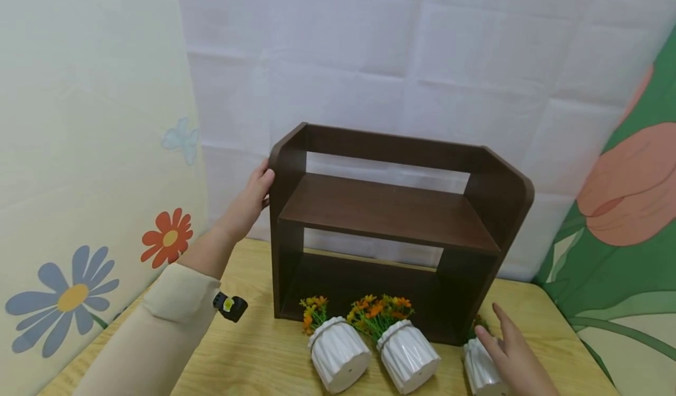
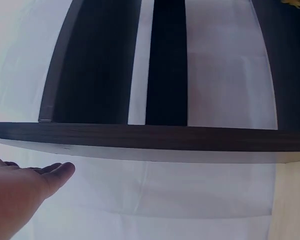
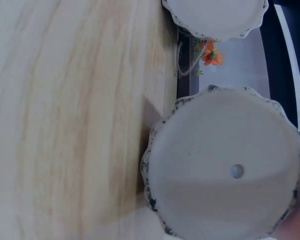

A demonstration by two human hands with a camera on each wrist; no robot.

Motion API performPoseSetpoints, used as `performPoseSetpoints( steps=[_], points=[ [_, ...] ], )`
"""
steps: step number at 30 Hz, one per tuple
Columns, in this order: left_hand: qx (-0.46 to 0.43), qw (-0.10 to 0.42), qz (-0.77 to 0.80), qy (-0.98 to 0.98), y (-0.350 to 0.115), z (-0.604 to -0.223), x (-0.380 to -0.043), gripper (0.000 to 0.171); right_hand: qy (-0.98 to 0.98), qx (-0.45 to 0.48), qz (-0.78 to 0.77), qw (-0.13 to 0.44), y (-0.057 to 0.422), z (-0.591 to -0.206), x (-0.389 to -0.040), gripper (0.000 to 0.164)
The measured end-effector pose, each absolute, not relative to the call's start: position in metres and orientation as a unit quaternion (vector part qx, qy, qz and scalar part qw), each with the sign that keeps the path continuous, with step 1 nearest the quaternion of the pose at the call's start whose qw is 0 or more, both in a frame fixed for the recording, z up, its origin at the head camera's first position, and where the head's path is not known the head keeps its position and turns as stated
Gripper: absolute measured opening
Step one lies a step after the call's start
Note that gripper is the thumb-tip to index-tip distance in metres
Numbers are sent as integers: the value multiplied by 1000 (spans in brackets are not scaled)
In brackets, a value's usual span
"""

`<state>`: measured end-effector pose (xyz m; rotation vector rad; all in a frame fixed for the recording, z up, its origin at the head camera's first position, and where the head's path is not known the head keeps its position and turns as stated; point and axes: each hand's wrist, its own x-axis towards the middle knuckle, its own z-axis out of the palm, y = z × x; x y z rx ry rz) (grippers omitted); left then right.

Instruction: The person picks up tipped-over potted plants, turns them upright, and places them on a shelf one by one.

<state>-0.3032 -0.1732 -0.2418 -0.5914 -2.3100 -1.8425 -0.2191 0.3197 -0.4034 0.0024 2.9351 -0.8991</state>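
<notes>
A dark brown two-tier shelf (image 1: 388,208) stands upright on the wooden table. At its left side panel (image 2: 155,137) is my left hand (image 1: 250,199), fingers at the panel's outer face, thumb extended in the left wrist view. Two white fluted pots, a left one (image 1: 338,352) and a middle one (image 1: 406,355), lie tipped with their bases toward me and orange and yellow flowers toward the shelf. My right hand (image 1: 514,355), thumb and finger spread, is beside a third white pot (image 3: 215,165), which it partly covers in the head view.
The wooden table (image 1: 237,349) runs up to a white cloth backdrop (image 1: 369,50). Flower-printed panels flank it, one at the left (image 1: 95,149) and one at the right (image 1: 634,208). A small black device (image 1: 230,307) sits by my left sleeve.
</notes>
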Motion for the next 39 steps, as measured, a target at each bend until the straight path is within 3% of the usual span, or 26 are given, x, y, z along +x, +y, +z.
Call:
performPoseSetpoints(
  steps=[15, 28, 39],
  points=[
    [-160, 74, -575, -799, -161, -197, -314, 73, 957, 25, -285, 51, 318, -410, -208, 89],
    [-161, 62, -606, -777, -148, -193, -320, 65, 959, 58, -269, 67, 324, -413, -195, 93],
    [-162, 60, -616, -768, -157, -190, -317, 65, 961, 62, -267, 37, 314, -412, -186, 98]
  ],
)
